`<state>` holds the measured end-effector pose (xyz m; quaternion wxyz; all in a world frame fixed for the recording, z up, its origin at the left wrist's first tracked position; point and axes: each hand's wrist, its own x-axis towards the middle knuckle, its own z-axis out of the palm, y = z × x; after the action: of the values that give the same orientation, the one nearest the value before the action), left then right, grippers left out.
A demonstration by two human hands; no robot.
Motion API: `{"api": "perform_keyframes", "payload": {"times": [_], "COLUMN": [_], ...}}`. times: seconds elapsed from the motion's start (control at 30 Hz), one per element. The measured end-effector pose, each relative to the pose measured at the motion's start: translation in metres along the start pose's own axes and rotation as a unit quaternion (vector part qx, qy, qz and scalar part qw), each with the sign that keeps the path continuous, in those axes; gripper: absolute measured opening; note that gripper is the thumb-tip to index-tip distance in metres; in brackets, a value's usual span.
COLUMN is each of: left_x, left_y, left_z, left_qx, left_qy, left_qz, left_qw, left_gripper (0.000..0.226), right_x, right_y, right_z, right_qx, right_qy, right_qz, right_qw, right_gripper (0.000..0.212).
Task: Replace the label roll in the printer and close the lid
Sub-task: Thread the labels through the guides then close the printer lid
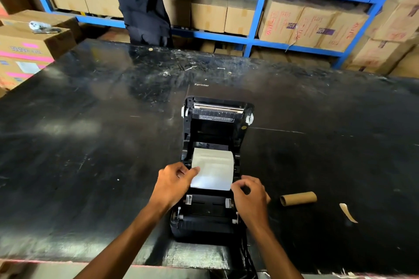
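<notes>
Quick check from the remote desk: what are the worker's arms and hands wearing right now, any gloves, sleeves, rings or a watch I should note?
Nothing is worn. The left hand and right hand are bare, without gloves, and no rings show on the visible fingers. Both forearms are uncovered from wrist to the bottom edge of the head view: no sleeves, watch, bands or markings visible.

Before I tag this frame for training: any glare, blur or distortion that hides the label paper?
Head view: wide-angle bending curves the blue shelving; glare patches sheen the black table; the forearms blur low in frame; the label paper, pinched by left hand and right hand, stays sharp.
</notes>
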<state>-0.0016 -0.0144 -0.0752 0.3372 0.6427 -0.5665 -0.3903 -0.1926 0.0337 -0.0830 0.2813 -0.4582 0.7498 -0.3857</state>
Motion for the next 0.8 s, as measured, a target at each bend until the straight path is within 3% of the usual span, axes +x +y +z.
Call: {"api": "perform_keyframes", "payload": {"times": [0.2,0.4,0.53,0.8], "left_x": [-0.001,-0.007,-0.016,-0.016], "left_y": [-0.005,-0.001,-0.005,-0.009], "left_z": [0.005,0.003,0.0,-0.006], "left_qx": [0.02,-0.008,-0.085,0.01], "left_qy": [0.036,0.016,-0.054,-0.064], "left_qz": [0.05,0.056,0.002,0.011], "left_qw": [0.998,0.998,0.995,0.998], "left_gripper": [0.031,0.027,0.028,0.021], "right_x": [0.004,0.004,0.0,-0.005], "right_y": [-0.007,-0.01,-0.01,0.001], "right_z": [0.001,0.004,0.004,0.006], "right_qx": [0.014,0.015,0.005,0.033], "right_qy": [0.01,0.026,0.013,-0.013], "right_qz": [0.002,-0.013,-0.017,0.0], "right_qw": [1.0,0.999,1.0,0.999], "right_gripper": [0.026,0.035,0.031,0.019]}}
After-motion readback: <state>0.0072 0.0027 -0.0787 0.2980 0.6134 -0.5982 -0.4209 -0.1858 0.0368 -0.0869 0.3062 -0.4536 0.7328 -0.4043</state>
